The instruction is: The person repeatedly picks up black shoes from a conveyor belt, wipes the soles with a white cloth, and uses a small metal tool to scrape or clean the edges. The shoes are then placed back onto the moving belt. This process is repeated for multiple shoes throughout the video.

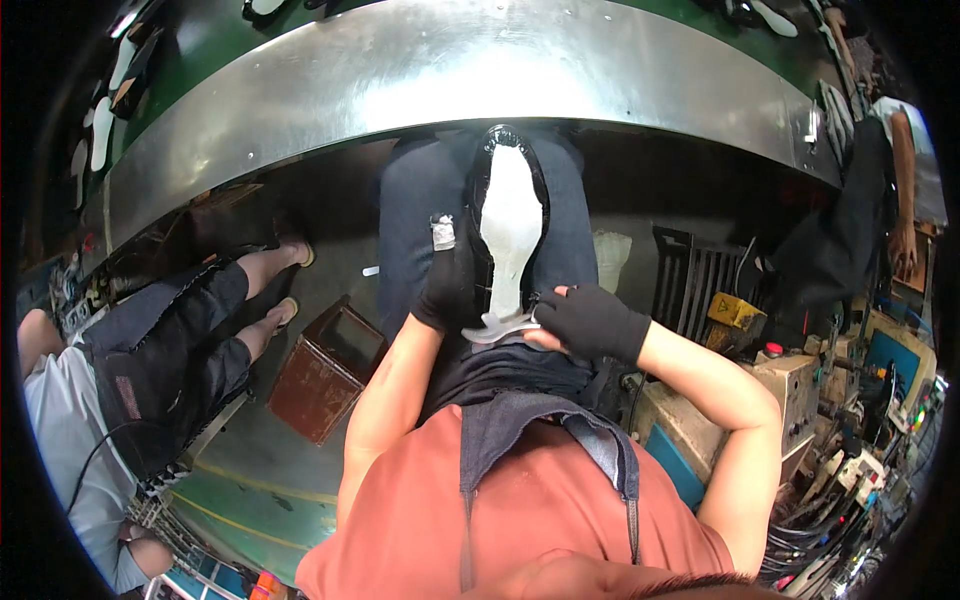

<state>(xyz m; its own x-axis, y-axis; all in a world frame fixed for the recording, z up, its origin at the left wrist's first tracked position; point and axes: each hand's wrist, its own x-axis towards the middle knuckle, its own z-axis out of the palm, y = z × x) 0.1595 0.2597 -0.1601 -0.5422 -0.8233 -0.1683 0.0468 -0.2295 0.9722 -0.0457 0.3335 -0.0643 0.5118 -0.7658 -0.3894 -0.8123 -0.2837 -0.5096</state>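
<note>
A black glossy shoe lies along my lap, its toe away from me and its long white sole-shaped face turned up. My left hand, in a black fingerless glove, is closed against the shoe's left side near the heel. Pale tape wraps one of its fingertips. At the heel end, my right hand, gloved the same way, pinches a thin, pale curved strip. Motion blurs that strip, so its kind is unclear. Some fingers of both hands are hidden.
A metal-edged bench with a green top crosses ahead, carrying several shoes and white soles. At left a person sits beside a brown box-like stool. Machinery with cables and a yellow box stand on my right.
</note>
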